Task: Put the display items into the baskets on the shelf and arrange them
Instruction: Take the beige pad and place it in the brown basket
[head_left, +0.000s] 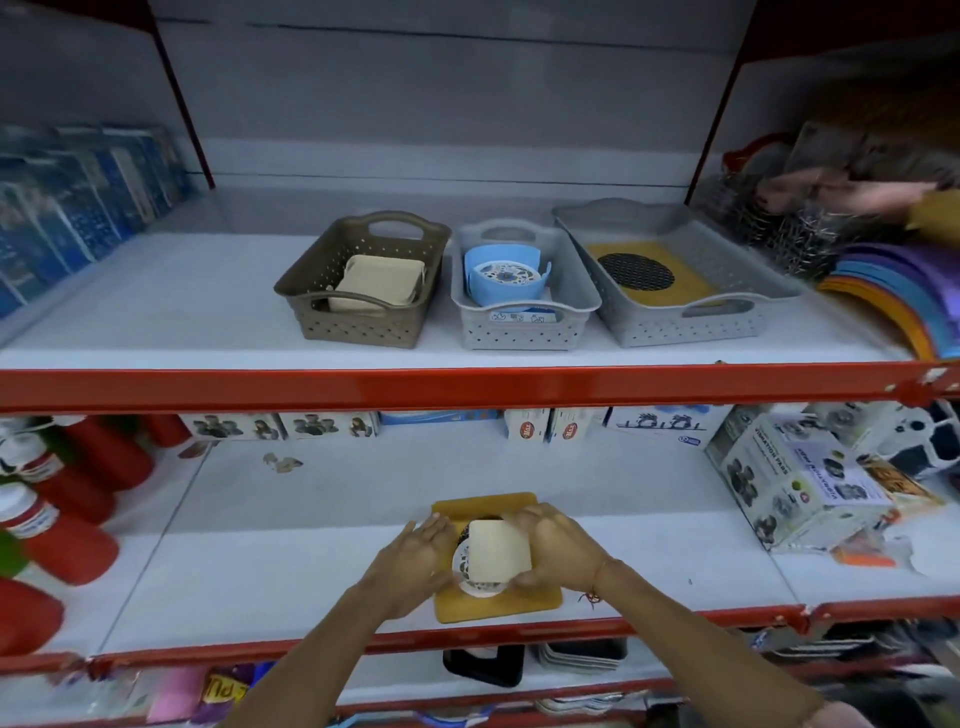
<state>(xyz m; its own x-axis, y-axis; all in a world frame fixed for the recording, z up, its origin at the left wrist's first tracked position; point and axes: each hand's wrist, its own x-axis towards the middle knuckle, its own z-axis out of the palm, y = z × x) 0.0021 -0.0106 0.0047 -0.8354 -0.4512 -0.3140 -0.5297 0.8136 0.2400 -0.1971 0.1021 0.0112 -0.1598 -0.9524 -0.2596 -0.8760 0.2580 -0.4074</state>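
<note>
1. Lower centre of the frame: the left hand and right hand press from either side on a cream square item; each grip is closed against its edges.
2. Beneath it lie a round patterned disc and a mustard-yellow board, resting on the lower shelf.
3. Upper shelf, centre: a brown basket holds cream square pieces.
4. Just right of it, a small grey basket holds a blue round item.
5. Further right, a large grey basket contains a yellow board with a black mesh disc.
</note>
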